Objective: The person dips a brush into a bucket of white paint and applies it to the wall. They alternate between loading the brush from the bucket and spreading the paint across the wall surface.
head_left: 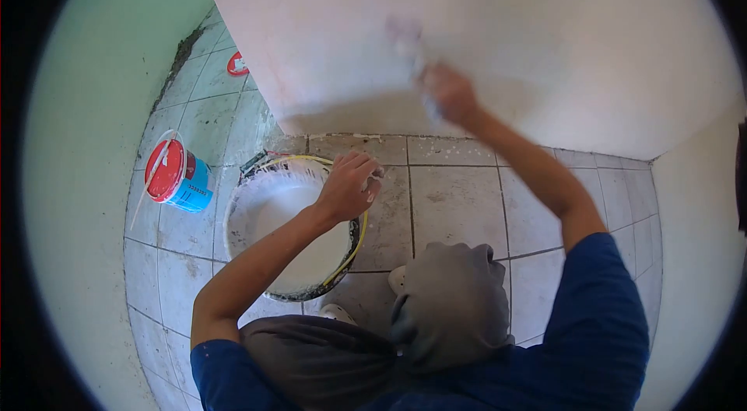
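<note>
The pail [194,185] is blue with a red lid [165,170]; the sleeves [599,298], navy.

Shirt [537,368]: dark blue, short-sleeved. Trousers [459,298]: dark grey, loose, creased at the knees. Shoes [398,279]: off-white. Left hand [354,184]: bare, whitish smears on the fingers. Forearms: uncovered.
</note>
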A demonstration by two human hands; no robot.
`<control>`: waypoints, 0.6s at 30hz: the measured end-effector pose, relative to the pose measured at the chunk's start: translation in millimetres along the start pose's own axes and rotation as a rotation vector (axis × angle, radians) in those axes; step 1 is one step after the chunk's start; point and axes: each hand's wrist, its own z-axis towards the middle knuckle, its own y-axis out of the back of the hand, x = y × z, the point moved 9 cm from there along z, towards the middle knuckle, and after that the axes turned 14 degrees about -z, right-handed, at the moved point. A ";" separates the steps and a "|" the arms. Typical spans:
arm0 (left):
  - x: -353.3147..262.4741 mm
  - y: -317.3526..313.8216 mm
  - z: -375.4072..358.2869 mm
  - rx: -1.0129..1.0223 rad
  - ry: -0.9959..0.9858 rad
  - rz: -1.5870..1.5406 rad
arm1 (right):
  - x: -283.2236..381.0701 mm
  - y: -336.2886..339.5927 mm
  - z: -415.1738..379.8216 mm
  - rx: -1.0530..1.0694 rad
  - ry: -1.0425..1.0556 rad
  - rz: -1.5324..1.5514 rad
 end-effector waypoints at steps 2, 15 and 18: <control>-3.4 8.9 -2.8 -0.032 -0.005 0.008 | 64.8 -56.0 -56.9 0.242 0.037 0.206; 0.5 -2.3 22.0 -0.042 -0.021 -0.040 | -144.9 124.7 80.9 -0.097 -0.083 0.325; -3.4 -13.8 29.8 -0.007 -0.041 -0.058 | -162.5 168.8 90.5 -0.251 -0.172 0.172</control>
